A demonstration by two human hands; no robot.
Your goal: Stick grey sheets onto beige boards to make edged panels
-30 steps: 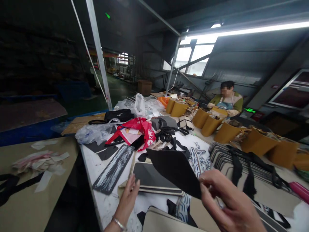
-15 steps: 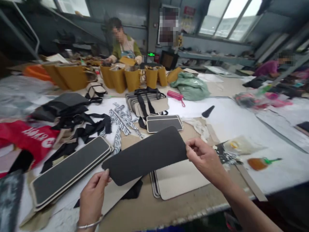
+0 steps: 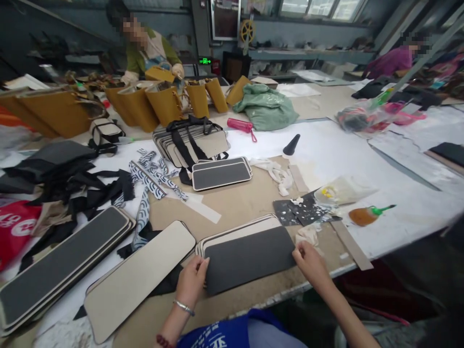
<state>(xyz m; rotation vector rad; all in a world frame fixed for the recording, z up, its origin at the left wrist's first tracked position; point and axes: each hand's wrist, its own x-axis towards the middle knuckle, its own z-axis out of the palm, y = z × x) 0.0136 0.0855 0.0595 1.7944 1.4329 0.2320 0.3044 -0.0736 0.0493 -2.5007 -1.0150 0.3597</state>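
Observation:
A dark grey flat panel [image 3: 250, 261] with rounded corners spans both hands. My left hand [image 3: 192, 278] pinches its left end between thumb and fingers, and my right hand [image 3: 308, 258] grips the right end. The panel lies over a stack of beige panels with dark edges [image 3: 239, 228], leaving the far side of that stack showing; whether it rests fully on them I cannot tell. Left of my left hand lies a long beige panel [image 3: 141, 282], placed at a slant. Farther left is a stack of grey panels with beige rims [image 3: 68, 266].
Behind are a smaller grey panel pair [image 3: 222, 174] and a strapped stack [image 3: 188, 142]. An orange glue bottle [image 3: 360, 216], a glue-spotted black sheet [image 3: 299, 209] and a black cone [image 3: 292, 145] lie rightward. Across the table, a person [image 3: 152, 53] works behind mustard bags [image 3: 165, 106].
The dark panel has come down from a raised, tilted position onto the beige stack, with both hands still at its ends. The camera view has shifted right.

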